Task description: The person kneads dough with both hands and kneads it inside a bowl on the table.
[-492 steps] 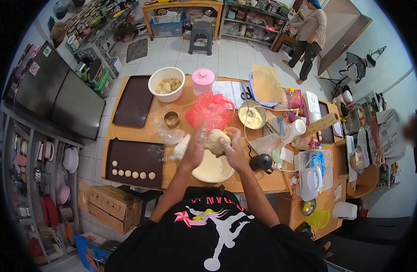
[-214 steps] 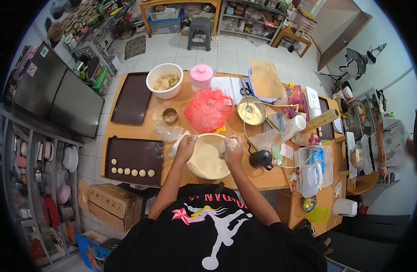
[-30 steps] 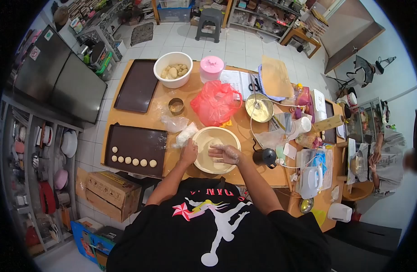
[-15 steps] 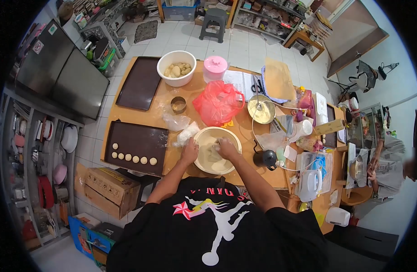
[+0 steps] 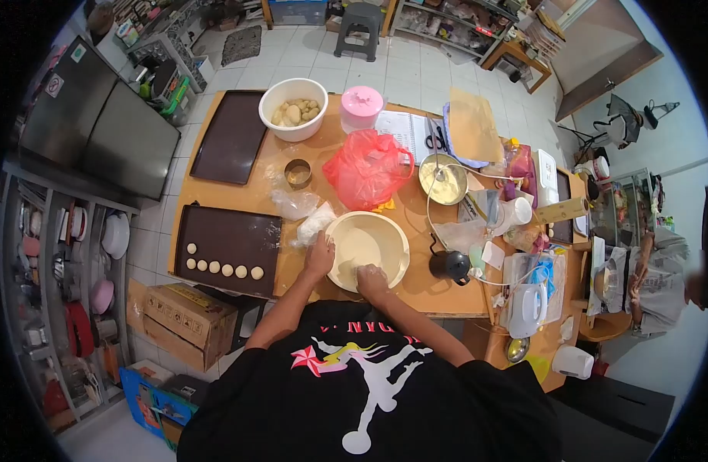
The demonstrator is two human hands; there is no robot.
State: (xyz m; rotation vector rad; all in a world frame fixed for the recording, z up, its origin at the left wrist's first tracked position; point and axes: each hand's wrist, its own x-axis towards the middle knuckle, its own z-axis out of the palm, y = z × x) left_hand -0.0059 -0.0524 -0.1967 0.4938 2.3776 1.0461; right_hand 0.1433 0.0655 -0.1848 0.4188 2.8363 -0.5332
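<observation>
A cream bowl (image 5: 400, 239) with pale dough or flour inside stands near the table's front edge. My left hand (image 5: 320, 256) is closed on the bowl's left rim. Inside the bowl, at the near side, my right hand (image 5: 371, 280) is curled with its knuckles against the pale contents; what its fingers hold, if anything, is hidden. Left of the bowl lies a white floury bag (image 5: 315, 224). Several small dough balls (image 5: 227, 270) sit in a row on a dark tray (image 5: 229, 239), with one more above the row's left end.
Behind the bowl is a red plastic bag (image 5: 365, 171). A black kettle (image 5: 449, 266) and a metal bowl (image 5: 444, 182) stand to the right. A white bowl of dough pieces (image 5: 294, 110) and a pink tub (image 5: 361, 108) are farther back. Another person (image 5: 662, 269) is at the far right.
My right hand has moved from the bowl's right side to its near side, fingers now curled. My left hand stays at the left rim. The view has shifted slightly.
</observation>
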